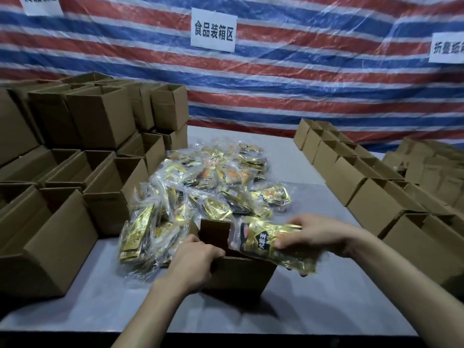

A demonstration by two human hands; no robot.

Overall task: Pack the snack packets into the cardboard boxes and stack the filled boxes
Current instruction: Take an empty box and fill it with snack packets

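Observation:
An open cardboard box (241, 272) stands on the grey table (313, 305) near its front edge. My left hand (193, 262) grips the box's near-left rim. My right hand (313, 234) holds a gold and black snack packet (261, 243), tilted over the box's right side. Behind the box lies a big heap of gold snack packets (206, 187) in clear wrappers. The inside of the box is mostly hidden by my hands and the packet.
Open cardboard boxes are stacked two high on the left (95, 116), with a large one at the front left (47, 237). A row of open boxes (371, 197) runs along the right. A striped tarp (301, 84) with paper signs hangs behind.

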